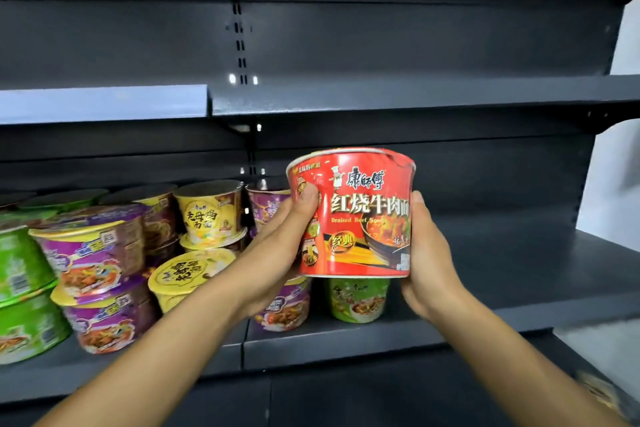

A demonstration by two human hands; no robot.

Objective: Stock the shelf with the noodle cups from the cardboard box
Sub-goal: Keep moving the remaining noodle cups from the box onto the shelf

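A red braised-beef noodle cup is upright in the air, just above a green noodle cup that stands on the dark shelf. My left hand grips its left side, thumb on the front. My right hand holds its right side with the thumb along the wall. The cardboard box is out of view.
Purple, yellow and green noodle cups are stacked two high on the shelf's left part. One yellow cup lies tilted. Another purple cup sits under my left wrist. An upper shelf hangs overhead.
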